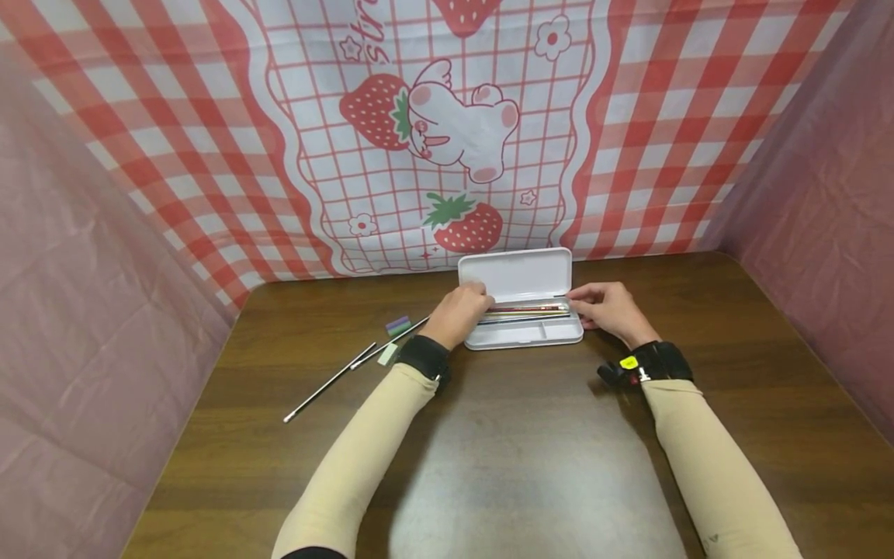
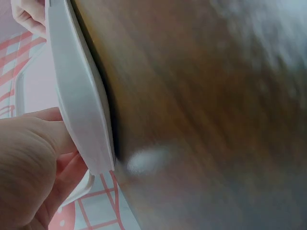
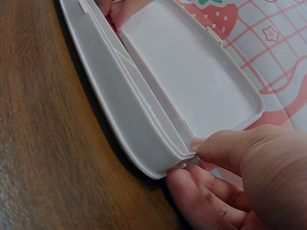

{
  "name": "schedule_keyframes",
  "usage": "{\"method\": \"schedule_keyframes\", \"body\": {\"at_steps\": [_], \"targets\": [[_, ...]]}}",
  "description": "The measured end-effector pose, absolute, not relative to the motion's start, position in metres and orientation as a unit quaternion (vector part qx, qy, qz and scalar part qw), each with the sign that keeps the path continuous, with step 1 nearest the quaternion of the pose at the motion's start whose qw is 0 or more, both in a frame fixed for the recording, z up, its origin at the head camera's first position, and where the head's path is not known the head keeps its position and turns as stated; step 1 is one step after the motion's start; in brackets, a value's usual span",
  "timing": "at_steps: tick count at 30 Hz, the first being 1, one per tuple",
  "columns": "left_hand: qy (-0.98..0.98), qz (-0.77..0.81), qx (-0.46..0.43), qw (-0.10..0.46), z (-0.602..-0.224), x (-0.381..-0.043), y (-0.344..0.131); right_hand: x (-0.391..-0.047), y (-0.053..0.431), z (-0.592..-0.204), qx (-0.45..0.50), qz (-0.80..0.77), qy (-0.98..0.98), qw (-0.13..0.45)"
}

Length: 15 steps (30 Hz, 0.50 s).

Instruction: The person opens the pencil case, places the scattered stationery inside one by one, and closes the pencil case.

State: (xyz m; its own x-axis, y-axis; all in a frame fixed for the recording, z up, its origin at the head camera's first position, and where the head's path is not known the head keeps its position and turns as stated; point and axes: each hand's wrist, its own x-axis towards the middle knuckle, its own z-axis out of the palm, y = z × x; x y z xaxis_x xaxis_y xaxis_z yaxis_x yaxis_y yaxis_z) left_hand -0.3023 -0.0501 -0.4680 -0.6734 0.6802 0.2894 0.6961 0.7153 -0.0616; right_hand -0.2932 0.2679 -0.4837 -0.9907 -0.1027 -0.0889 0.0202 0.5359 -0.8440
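Note:
A white pencil case [image 1: 525, 339] lies on the table with its lid [image 1: 515, 276] raised at the back. Several pencils [image 1: 531, 310], red, yellow and dark, lie in its rear part, their left ends hidden by my left hand [image 1: 457, 312]. That hand reaches over the case's left end; in the right wrist view its fingers [image 3: 127, 12] close around something red and black among the pencils. At the opposite end, my right hand [image 1: 609, 310] grips the case's corner, thumb [image 3: 204, 144] on the rim and curled fingers against the outer wall.
Left of the case, two dark pencils [image 1: 328, 384] lie on the wooden table [image 1: 531, 450]. Close to them are a purple and green block [image 1: 398, 325] and a small pale block [image 1: 387, 355]. A red-and-white checked cloth [image 1: 649, 155] hangs behind the table.

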Motion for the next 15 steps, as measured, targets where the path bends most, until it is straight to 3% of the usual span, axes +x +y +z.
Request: {"method": "schedule_keyframes", "body": {"at_steps": [15], "targets": [[-0.914,-0.048,-0.376,0.146,-0.4672,-0.3020,-0.0511,-0.2929,0.2690,-0.4832,-0.020,-0.482,0.873,0.072]]}}
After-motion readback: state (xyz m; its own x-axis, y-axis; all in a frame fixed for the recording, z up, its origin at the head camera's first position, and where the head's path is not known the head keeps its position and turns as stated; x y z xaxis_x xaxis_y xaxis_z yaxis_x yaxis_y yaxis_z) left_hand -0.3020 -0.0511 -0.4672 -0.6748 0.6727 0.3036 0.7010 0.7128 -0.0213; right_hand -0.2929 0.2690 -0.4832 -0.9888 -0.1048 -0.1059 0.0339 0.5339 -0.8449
